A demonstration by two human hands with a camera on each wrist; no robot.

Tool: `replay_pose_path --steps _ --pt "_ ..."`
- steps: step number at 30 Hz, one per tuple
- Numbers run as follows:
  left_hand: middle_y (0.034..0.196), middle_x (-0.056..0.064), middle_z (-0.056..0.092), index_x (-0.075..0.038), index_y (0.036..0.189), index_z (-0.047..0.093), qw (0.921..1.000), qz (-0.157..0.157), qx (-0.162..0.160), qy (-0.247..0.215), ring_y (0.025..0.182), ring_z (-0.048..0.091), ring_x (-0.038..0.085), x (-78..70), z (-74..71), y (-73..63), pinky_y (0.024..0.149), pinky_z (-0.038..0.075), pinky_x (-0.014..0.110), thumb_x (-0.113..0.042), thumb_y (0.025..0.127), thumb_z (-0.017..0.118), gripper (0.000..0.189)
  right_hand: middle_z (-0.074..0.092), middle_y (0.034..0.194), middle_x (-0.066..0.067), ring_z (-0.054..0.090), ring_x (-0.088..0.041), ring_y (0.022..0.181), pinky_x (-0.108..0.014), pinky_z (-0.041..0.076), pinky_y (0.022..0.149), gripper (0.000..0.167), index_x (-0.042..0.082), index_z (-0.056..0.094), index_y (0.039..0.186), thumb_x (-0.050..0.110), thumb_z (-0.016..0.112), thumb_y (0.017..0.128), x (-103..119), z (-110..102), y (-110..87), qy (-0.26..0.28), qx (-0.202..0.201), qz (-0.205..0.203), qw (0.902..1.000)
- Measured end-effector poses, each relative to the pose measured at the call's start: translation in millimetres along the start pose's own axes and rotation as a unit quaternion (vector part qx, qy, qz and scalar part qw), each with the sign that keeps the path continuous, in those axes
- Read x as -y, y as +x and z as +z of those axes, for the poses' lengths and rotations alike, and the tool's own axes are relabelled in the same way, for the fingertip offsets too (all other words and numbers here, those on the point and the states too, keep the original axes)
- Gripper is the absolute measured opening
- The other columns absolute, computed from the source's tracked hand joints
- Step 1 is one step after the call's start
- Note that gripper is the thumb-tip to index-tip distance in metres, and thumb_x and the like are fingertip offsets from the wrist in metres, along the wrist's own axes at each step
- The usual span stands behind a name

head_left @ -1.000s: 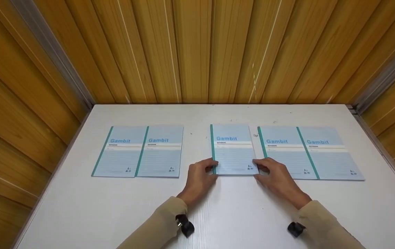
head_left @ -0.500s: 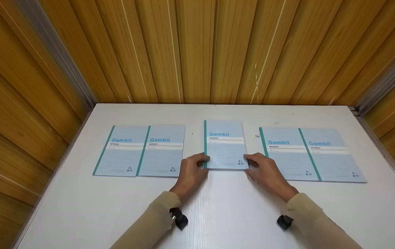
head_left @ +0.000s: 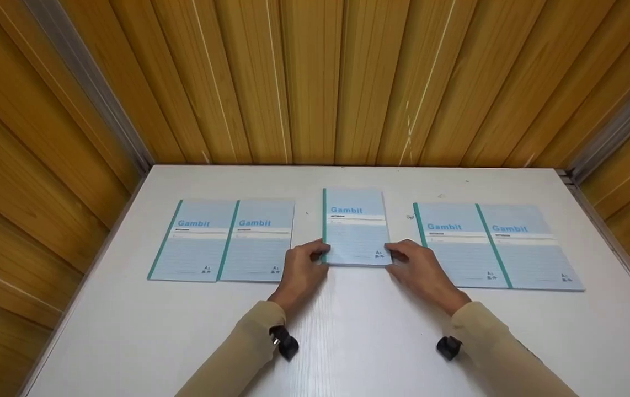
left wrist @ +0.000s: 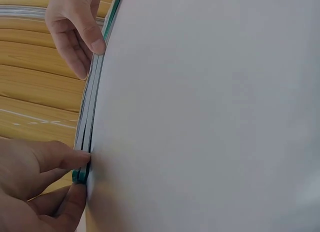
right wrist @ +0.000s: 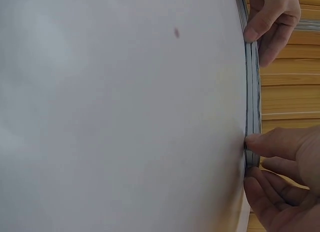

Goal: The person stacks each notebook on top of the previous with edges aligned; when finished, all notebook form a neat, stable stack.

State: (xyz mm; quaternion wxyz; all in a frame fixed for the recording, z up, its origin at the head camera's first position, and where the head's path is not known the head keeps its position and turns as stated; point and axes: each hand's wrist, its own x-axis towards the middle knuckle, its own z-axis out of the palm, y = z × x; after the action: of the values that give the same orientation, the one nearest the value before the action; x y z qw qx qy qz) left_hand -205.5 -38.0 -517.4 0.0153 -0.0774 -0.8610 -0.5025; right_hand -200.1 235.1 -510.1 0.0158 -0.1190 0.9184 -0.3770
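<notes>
– what is the biggest thing here?

– the wood-look wall, standing beyond both the left grip and the right grip. next comes the white desk, spreading beneath and all around the two grips

– and what lies on it?

– a left pair of notebooks, light blue with green spines, flat and side by side to the left of the left grip, which hides a near corner in the head view. a right pair of notebooks, much the same, lies to the right of the right grip, again partly hidden by it

– any sleeves?

– yes, a tan left sleeve behind the left grip and a tan right sleeve behind the right grip

– where is the middle stack?

– between the two grips, reaching out past them, apart from both pairs. its cover reads "gambit", and the wrist views show layered edges

– how do the grips stand?

– both narrow, each pinching a near corner of the middle stack: left grip on the spine side, right grip opposite

– and the smallest?

– the black wrist pieces, one just behind each grip
</notes>
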Motion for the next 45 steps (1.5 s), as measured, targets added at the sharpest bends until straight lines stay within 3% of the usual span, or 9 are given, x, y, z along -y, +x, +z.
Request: replay_pose_path --steps 9,22,28,35,40,45 --pt "0.137 0.017 0.068 0.0 0.122 0.077 0.9998 -0.018 0.001 -0.006 0.127 0.066 0.029 2.2 -0.6 0.5 0.102 0.056 0.038 0.011 0.089 0.075 0.035 0.068 0.13 -0.018 0.066 -0.032 0.12 -0.049 0.054 0.104 0.051 -0.006 0.063 0.141 -0.003 0.079 0.093 -1 -1 0.9 0.01 0.002 0.006 0.9999" --pt "0.129 0.018 0.072 0.001 0.115 0.08 0.9998 -0.002 -0.018 0.003 0.122 0.069 0.029 -1.2 2.5 -0.2 0.095 0.06 0.035 0.01 0.088 0.078 0.028 0.066 0.135 -0.019 0.065 -0.033 0.122 -0.05 0.053 0.105 0.052 -0.006 0.062 0.143 -0.003 0.078 0.094 -1 -6 2.0 0.007 0.009 0.014 0.9998" --pt "0.129 0.015 0.073 -0.001 0.117 0.079 0.9998 -0.003 -0.012 -0.018 0.121 0.07 0.027 1.0 0.6 -3.5 0.097 0.059 0.034 0.009 0.089 0.078 0.03 0.065 0.137 -0.019 0.064 -0.034 0.124 -0.051 0.051 0.108 0.057 -0.005 0.058 0.146 0.002 0.08 0.094 1 -9 1.9 0.017 0.02 0.029 0.9992" --pt "0.12 0.015 0.075 0.001 0.125 0.076 0.9989 0.009 0.018 -0.042 0.111 0.072 0.028 6.1 -20.3 -12.2 0.097 0.059 0.041 0.0 0.09 0.083 0.036 0.065 0.14 -0.017 0.062 -0.036 0.127 -0.051 0.049 0.111 0.057 -0.001 0.06 0.146 0.014 0.081 0.096 8 -13 1.0 0.048 0.002 0.042 0.9979" --pt "0.126 0.017 0.073 0.001 0.129 0.074 0.9983 0.005 0.009 -0.057 0.116 0.07 0.032 4.5 -43.6 -8.9 0.098 0.059 0.041 -0.004 0.092 0.082 0.039 0.066 0.138 -0.017 0.063 -0.035 0.127 -0.048 0.052 0.108 0.051 -0.004 0.064 0.14 0.011 0.082 0.095 23 -10 4.9 0.085 -0.026 -0.025 0.9957" --pt "0.131 0.015 0.071 -0.001 0.132 0.073 0.998 -0.025 -0.029 -0.051 0.122 0.068 0.033 9.4 -73.0 -13.1 0.101 0.058 0.041 -0.003 0.091 0.083 0.041 0.066 0.139 -0.016 0.063 -0.032 0.128 -0.047 0.052 0.109 0.051 -0.002 0.064 0.141 0.015 0.082 0.096 46 6 12.5 0.111 -0.006 -0.068 0.9915"
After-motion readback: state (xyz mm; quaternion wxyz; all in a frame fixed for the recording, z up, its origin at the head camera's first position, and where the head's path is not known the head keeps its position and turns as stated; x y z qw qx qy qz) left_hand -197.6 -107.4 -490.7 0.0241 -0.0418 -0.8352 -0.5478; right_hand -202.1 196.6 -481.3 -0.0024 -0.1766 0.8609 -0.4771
